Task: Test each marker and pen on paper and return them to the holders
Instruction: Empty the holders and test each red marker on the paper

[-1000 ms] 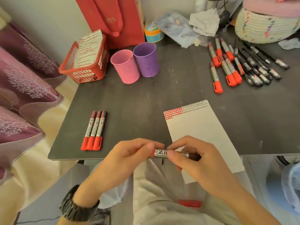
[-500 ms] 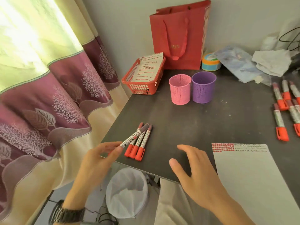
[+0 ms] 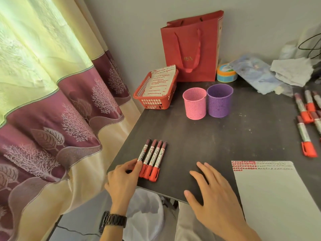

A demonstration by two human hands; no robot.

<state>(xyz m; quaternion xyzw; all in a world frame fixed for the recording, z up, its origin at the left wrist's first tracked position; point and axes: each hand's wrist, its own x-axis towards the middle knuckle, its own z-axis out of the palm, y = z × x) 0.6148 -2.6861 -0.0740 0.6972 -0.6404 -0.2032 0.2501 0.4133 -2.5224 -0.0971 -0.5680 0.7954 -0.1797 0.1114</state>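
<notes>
Marker [image 3: 143, 153], airborne a moment back, now laid fourth in row [image 3: 154, 160] — left hand [image 3: 123, 178] pinching its cap end, right hand [image 3: 213, 193] spread-fingered on table [image 3: 225, 136] — holders [image 3: 194, 103] yet unfilled.

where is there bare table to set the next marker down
The widest bare patch is the dark table between the row of four markers, the pink cup, purple cup, the paper and the right hand. A smaller strip lies between basket and row. The right edge is crowded with loose markers.

Left hand [image 3: 124, 178] holding leftmost marker [image 3: 144, 152] of four, right hand [image 3: 213, 193] flat on table [image 3: 225, 145]
</notes>
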